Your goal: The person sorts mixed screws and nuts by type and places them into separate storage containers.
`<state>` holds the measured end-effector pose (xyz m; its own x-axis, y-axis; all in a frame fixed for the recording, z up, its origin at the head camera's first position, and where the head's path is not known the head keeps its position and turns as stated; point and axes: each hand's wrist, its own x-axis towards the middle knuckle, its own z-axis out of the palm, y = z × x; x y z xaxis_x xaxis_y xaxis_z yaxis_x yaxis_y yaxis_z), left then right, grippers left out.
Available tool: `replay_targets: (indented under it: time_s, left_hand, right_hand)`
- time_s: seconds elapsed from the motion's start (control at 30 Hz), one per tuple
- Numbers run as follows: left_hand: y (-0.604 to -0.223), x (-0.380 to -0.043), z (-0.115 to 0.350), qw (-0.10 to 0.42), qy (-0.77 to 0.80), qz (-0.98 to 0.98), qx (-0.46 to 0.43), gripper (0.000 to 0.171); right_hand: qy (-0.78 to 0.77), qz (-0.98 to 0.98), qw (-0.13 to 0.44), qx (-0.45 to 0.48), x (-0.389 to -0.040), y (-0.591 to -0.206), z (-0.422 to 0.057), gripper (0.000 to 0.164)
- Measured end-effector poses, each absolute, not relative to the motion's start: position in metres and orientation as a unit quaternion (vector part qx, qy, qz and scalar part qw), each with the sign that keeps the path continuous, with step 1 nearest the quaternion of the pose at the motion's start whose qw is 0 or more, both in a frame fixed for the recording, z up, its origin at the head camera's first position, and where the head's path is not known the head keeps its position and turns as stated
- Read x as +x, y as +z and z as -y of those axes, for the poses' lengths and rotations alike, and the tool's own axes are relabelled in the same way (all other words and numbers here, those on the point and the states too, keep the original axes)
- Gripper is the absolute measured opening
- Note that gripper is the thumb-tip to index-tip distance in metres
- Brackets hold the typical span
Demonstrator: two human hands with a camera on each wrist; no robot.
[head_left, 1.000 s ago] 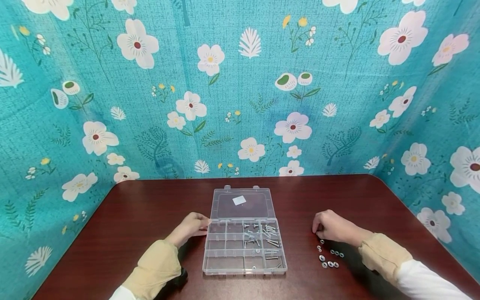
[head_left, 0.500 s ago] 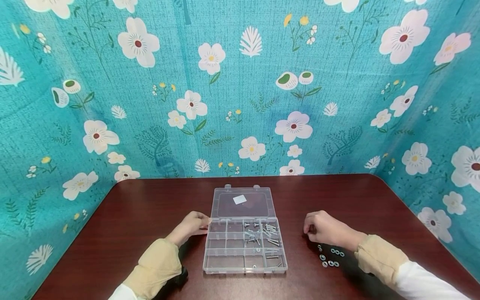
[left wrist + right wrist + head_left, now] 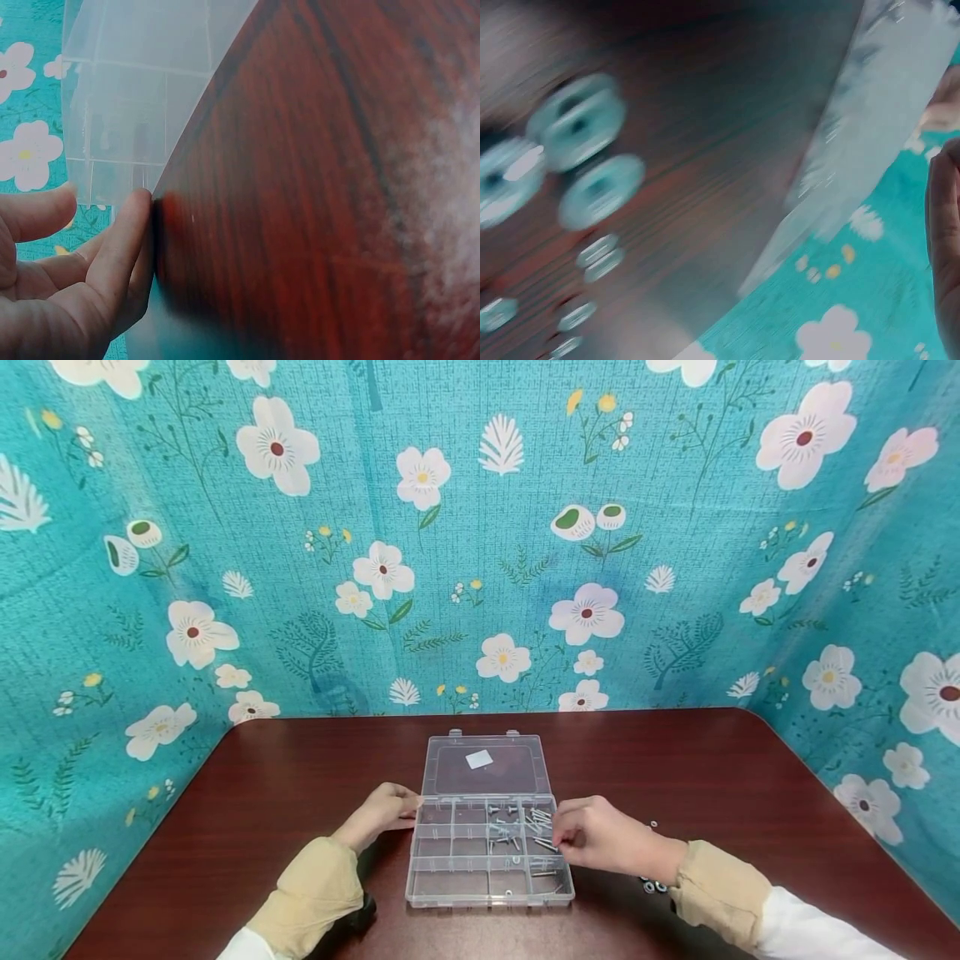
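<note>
A clear plastic compartment box (image 3: 431, 888) lies on the dark red-brown table with its lid (image 3: 480, 781) folded back. My left hand (image 3: 384, 810) holds its left side near the hinge, thumb at the rim and index finger (image 3: 124, 240) along the side. Over the right edge of the box is my right hand (image 3: 603, 835), thumb and fingers drawn together; anything at the fingertips is hidden. Several screws (image 3: 542, 818) lie in the right compartments, with more screws (image 3: 504, 833) in the middle ones. Ring-shaped washers (image 3: 600, 191) and smaller metal rings (image 3: 576, 316) lie loose on the table.
My right forearm covers part of the loose metal pieces in the head view. One small ring (image 3: 654, 824) lies just beyond it. A white label (image 3: 478, 759) lies on the lid. Flowered turquoise cloth (image 3: 420, 677) hangs around the table (image 3: 300, 760).
My right hand has moved left from beside the loose rings to the box's right edge, its fingers staying drawn together. My left hand and the box have stayed in place.
</note>
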<state>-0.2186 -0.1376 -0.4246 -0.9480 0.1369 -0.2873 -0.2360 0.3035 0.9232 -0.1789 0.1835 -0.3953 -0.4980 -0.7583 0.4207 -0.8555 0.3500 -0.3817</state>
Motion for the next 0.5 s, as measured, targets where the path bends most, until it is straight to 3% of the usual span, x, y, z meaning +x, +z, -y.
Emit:
replay_targets:
  time_s: [0.5]
  left_hand:
    - [-0.428,-0.220,0.139,0.158,0.596,-0.786,-0.035,0.025]
  right_hand:
    - [0.278,0.786,0.041,0.551,-0.166,-0.396,-0.134,0.016]
